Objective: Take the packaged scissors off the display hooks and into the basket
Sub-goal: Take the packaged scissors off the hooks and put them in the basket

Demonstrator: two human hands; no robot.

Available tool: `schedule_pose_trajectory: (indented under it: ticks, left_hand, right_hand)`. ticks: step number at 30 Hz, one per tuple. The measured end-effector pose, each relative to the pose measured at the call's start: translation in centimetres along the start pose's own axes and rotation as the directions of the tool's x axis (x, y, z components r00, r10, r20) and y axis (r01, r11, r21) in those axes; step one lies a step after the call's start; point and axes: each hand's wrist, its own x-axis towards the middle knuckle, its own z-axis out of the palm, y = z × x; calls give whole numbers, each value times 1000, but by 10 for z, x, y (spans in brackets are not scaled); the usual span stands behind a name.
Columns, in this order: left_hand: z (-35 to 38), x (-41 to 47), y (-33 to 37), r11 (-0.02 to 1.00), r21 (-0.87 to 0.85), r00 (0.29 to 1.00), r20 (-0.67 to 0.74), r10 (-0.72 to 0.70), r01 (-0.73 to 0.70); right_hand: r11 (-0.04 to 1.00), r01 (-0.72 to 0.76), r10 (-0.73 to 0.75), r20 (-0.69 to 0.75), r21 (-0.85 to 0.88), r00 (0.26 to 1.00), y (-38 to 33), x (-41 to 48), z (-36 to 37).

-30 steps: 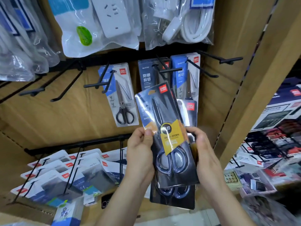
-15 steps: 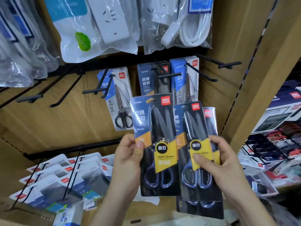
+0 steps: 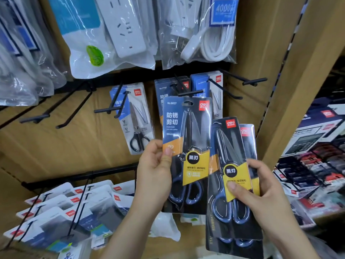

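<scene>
Currently held: three packs are counted for certain, all off the hooks (image 3: 188,93).
Left hand (image 3: 155,176): a single pack (image 3: 186,131) is gripped by its left edge, near centre.
Right hand (image 3: 265,200): two fanned packs (image 3: 224,150) are pinched at 4 o'clock, thumb on the yellow label; more behind cannot be told.
Hung packs (image 3: 137,116): three groups are seen at 12 o'clock.
Surface: a brown board wall (image 3: 56,146) is crossed by black rails (image 3: 84,174).
Room: bagged power strips (image 3: 121,25) at 12 o'clock, boxed goods (image 3: 317,137) at 3 o'clock, carded goods (image 3: 65,212) at 7 o'clock.
</scene>
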Motion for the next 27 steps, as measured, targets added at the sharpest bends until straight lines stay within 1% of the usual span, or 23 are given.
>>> schedule_pose_trajectory:
  ticks: [4, 7, 8, 9, 10, 11, 13, 15, 17, 21, 24, 27]
  left_hand:
    - [3, 7, -7, 999, 18, 997, -63, -43, 44]
    - [8, 14, -5, 999, 35, 995, -99, -8, 11]
    - [8, 16, -4, 995, 94, 994, -103, 39, -30]
    - [6, 17, -3, 975, 199, 989, -91, 118, -98]
    - [2, 18, -2, 937, 313, 982, -53, 180, -155]
    - [-2, 18, -3, 899, 393, 977, -7, 212, -192]
    - [-8, 17, -6, 867, 458, 980, 86, 178, -197]
    - [-11, 19, -10, 828, 524, 979, 133, 152, -200]
    - [-10, 30, -13, 813, 551, 982, 128, 140, -188]
    - [0, 68, -21, 806, 580, 993, 67, 94, -115]
    - [6, 96, -27, 719, 687, 995, 59, 83, -101]
    - [6, 111, -34, 664, 738, 992, 73, 101, -122]
  right_hand:
    - [1000, 0, -1, -42, -28, 999, -1, 0, -4]
    - [998, 3, -7, -49, -69, 999, -1, -1, -5]
    - [998, 5, -8, -50, -66, 999, -3, -1, -5]
    - [998, 8, -11, -49, -63, 999, -3, -1, -5]
    - [998, 4, -7, -53, -56, 999, -3, -1, -6]
    - [999, 3, -5, -56, -48, 998, -4, 0, -6]
    - [999, 8, -10, -53, -39, 999, -5, 1, -6]
    - [999, 10, -13, -61, -53, 998, -4, 2, -6]
    - [998, 19, -23, -76, -57, 997, -4, 4, -5]
    - [998, 17, -20, -57, -61, 998, -7, 5, -1]
    - [999, 18, -20, -49, -39, 999, -9, 5, 3]
    - [999, 27, -28, -34, -18, 999, -7, 6, 4]
